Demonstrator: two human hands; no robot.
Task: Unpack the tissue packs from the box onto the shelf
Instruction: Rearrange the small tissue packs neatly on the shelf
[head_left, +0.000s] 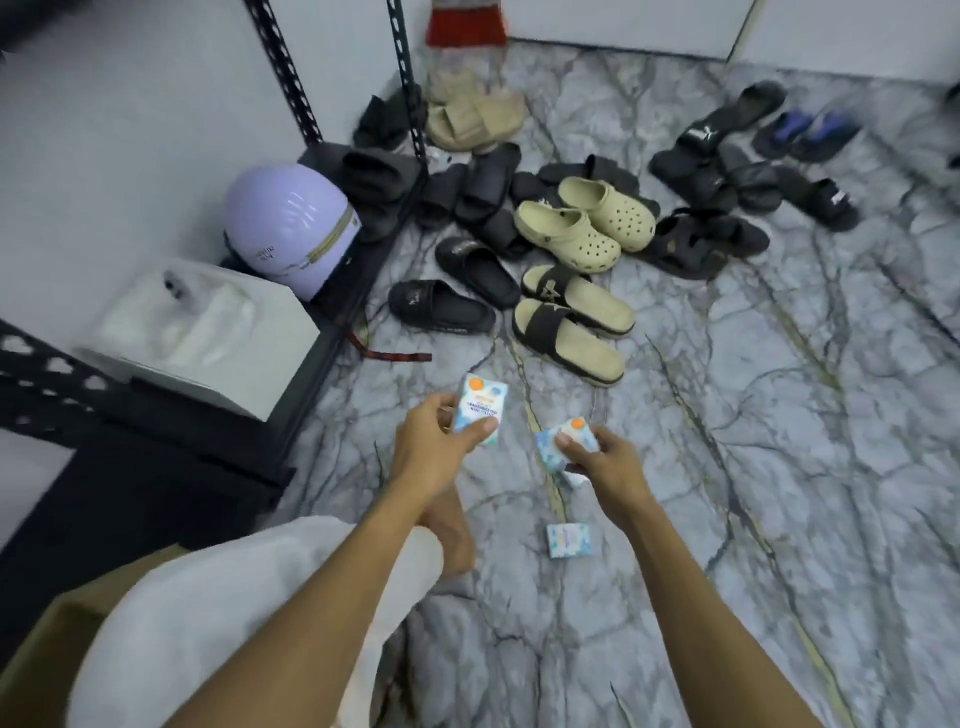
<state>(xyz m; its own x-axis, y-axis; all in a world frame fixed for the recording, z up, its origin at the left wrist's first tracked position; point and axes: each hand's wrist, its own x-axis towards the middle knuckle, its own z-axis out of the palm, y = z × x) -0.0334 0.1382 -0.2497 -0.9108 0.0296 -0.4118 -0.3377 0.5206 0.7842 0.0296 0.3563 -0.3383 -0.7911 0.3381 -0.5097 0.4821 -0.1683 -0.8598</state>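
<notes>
The left hand (434, 441) holds one tissue pack (480, 410) in its grip, facing the shelf (332, 317). The right hand (602, 457) pinches another pack (563, 441), probably to place next

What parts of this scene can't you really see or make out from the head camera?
- Cardboard box: cut off by the left and bottom edges and covered by the white-clad knee; its contents are hidden.
- Right hand: its fingers cover the tissue packs, so their count is unclear.
- Left hand: its pack has print too blurred to read fully.
- Shelf: upper levels lie out of frame.
</notes>
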